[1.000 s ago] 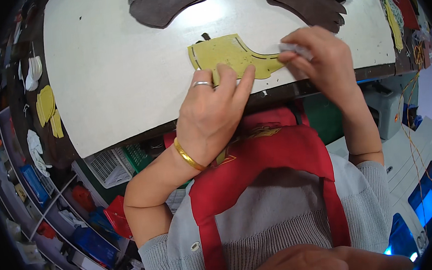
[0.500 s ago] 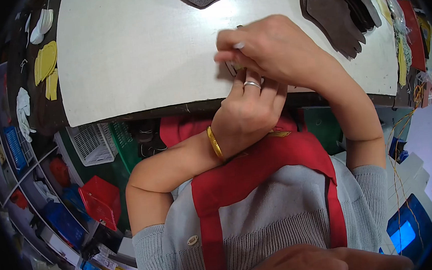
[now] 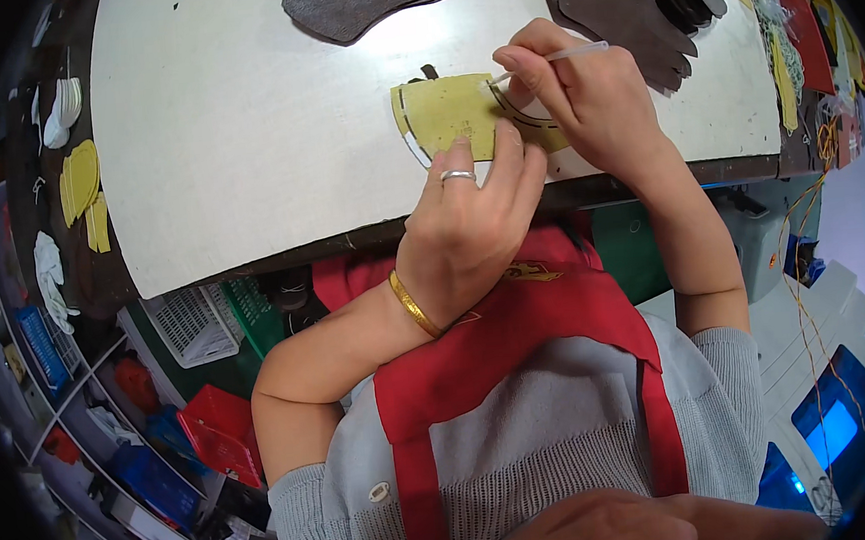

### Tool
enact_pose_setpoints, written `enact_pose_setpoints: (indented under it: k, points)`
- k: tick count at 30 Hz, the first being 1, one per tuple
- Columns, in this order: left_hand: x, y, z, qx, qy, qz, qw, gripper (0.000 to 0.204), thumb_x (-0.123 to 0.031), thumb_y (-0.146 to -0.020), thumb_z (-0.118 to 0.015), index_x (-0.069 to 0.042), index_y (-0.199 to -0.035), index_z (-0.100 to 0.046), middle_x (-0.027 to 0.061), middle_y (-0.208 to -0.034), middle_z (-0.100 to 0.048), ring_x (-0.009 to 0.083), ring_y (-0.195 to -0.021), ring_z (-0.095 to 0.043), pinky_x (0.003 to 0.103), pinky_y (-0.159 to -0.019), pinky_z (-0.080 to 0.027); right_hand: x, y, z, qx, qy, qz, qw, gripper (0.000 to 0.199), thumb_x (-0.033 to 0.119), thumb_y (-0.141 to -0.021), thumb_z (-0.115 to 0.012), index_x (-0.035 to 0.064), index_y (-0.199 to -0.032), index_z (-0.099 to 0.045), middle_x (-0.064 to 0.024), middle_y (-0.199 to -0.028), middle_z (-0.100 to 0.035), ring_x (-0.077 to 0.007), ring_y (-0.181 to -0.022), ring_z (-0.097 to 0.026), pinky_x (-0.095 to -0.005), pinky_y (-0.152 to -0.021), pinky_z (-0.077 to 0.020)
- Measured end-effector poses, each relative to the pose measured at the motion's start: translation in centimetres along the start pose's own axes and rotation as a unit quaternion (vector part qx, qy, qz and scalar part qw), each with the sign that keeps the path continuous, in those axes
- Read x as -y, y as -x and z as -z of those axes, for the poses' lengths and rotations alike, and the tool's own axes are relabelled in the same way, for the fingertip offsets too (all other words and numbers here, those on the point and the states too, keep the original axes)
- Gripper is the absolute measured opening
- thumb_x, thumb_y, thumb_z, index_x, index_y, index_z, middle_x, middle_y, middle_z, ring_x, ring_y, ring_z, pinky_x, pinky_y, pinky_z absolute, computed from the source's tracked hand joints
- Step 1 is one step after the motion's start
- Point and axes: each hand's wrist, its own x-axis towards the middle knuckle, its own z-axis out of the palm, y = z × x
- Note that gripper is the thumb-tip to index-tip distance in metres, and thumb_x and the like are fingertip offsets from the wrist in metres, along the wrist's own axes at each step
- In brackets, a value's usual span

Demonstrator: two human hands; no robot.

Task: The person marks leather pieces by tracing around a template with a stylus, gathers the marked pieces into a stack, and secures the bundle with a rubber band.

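A yellow pattern template (image 3: 446, 108) with curved slots near its edges lies on the white tabletop by the near edge. A dark scrap (image 3: 429, 72) pokes out beyond its far edge. My left hand (image 3: 469, 222), with a ring and a gold bangle, rests its outstretched fingers on the template's near part, holding nothing. In my right hand (image 3: 601, 98) a slim whitish pen (image 3: 578, 50) is pinched. Its tip touches or hovers just over the template near the top of the right-hand slot; which of the two I cannot tell.
Dark brown leather-like pieces lie in a stack (image 3: 364, 4) at the far middle and another stack (image 3: 604, 2) at the far right. Yellow templates (image 3: 80, 182) and a white glove (image 3: 50, 277) are at the left. Crates (image 3: 191, 327) and a red bin (image 3: 221, 435) stand below.
My hands were together, the right over the left, hiding most of the template. Now they are apart, the template is exposed, and the right hand has shifted right with the pen.
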Motion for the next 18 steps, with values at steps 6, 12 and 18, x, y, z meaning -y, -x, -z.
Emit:
enact_pose_setpoints:
  k: [6, 12, 18]
  points:
    - [0.0, -0.1, -0.1, 0.04, 0.008, 0.006, 0.999, 0.033, -0.018, -0.088, -0.063, -0.016, -0.12, -0.071, 0.0063, -0.122, -0.067, 0.028, -0.087, -0.065, 0.027, -0.069, -0.058, 0.0, 2.5, 2.0, 0.023, 0.038, 0.023, 0.999, 0.022, 0.027, -0.101, -0.064, 0.0082, -0.089, -0.061, -0.0095, -0.063, -0.061, -0.0304, -0.057, -0.063, -0.0387, -0.052, -0.048]
    - [0.0, -0.4, -0.1, 0.035, -0.027, 0.011, 0.999, 0.032, -0.022, -0.087, -0.065, -0.022, -0.119, -0.072, 0.0014, -0.121, -0.067, 0.0234, -0.083, -0.063, 0.024, -0.064, -0.057, -0.5, 5.6, 5.0, 0.037, 0.07, -0.052, 0.996, 0.023, 0.025, -0.102, -0.062, 0.0048, -0.091, -0.059, -0.0123, -0.07, -0.063, -0.0321, -0.062, -0.064, -0.0407, -0.055, -0.0483]
    - [0.7, -1.0, 0.3, 0.037, -0.031, 0.005, 0.999, 0.03, -0.021, -0.081, -0.069, -0.019, -0.111, -0.073, -0.0025, -0.11, -0.069, 0.0162, -0.075, -0.061, 0.024, -0.055, -0.052, 0.2, 2.1, 3.2, 0.0, -0.205, -0.127, 0.97, 0.031, 0.029, -0.104, -0.058, 0.0006, -0.094, -0.066, -0.0123, -0.076, -0.066, -0.0318, -0.077, -0.067, -0.0369, -0.067, -0.0522]
